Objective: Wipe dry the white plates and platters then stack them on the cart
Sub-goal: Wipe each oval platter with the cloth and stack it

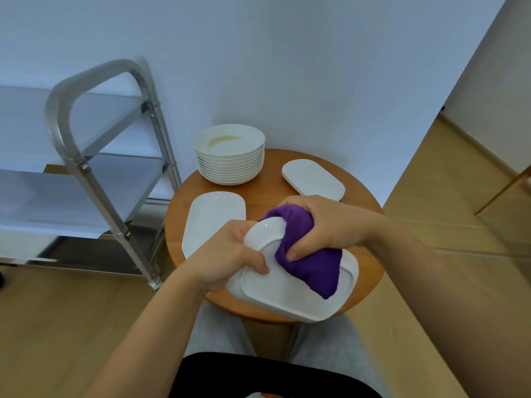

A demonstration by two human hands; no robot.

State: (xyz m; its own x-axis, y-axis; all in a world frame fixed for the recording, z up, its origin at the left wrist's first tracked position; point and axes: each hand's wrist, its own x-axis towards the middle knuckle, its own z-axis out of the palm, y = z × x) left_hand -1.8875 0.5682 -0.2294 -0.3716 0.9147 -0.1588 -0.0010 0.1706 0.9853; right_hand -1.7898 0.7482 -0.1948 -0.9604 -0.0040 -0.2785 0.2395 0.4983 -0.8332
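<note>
1. Fingers of the left hand (230,254) curl round one end of a white platter (287,291), with the thumb on top. This keeps the dish from sliding while it gets rubbed.
2. Over on the other side, the right hand (324,225) squeezes a bunched purple cloth (304,254) and presses it on the far part of the platter.
3. One end of the platter looks lifted and tipped over the near edge of the round wooden table (267,193), close to the person's lap.
4. Waiting on the table are a tall stack of round plates (230,156), a long platter (212,219) on the left and a small pile of platters (313,179) at the back.
5. Off to the left stands the metal cart (86,156). Its shelves look bare, so no dish seems stacked yet.
6. I think there is open floor between table and cart for carrying. The cart's handle bar is the thing to steer round.
</note>
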